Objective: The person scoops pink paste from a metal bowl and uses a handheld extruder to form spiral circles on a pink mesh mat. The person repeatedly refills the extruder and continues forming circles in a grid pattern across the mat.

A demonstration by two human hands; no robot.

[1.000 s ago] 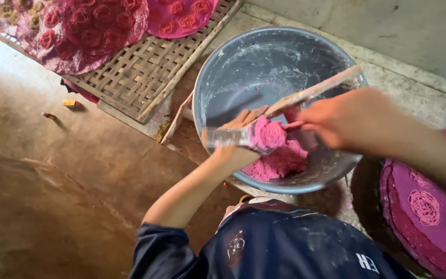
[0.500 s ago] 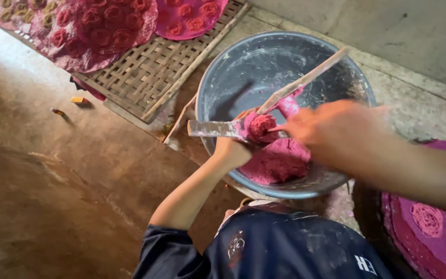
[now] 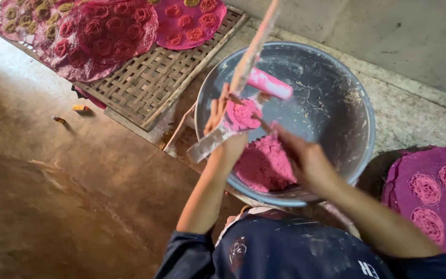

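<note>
My left hand [image 3: 222, 120] grips a hinged wooden press [image 3: 210, 144] over a big metal bowl [image 3: 360, 111]. One long handle of the press sticks up and away [image 3: 256, 44], and its pink plunger [image 3: 269, 84] is swung open. A lump of pink dough [image 3: 243, 113] sits in the press cup. My right hand [image 3: 303, 157] reaches in from the right, its fingertips pinching at that lump. More pink dough [image 3: 264, 166] lies heaped in the near side of the bowl.
A woven bamboo mat [image 3: 145, 85] lies at the upper left, carrying round pink sheets with spiral rosettes [image 3: 104, 36]. A purple sheet with spirals [image 3: 434, 191] lies at the right. Brown floor [image 3: 52, 206] spreads to the left, and a grey wall [image 3: 388, 36] stands behind the bowl.
The press has tilted, so its long handle now points up and away and the pink plunger shows. My right hand has drawn back toward me, only its fingertips on the lump.
</note>
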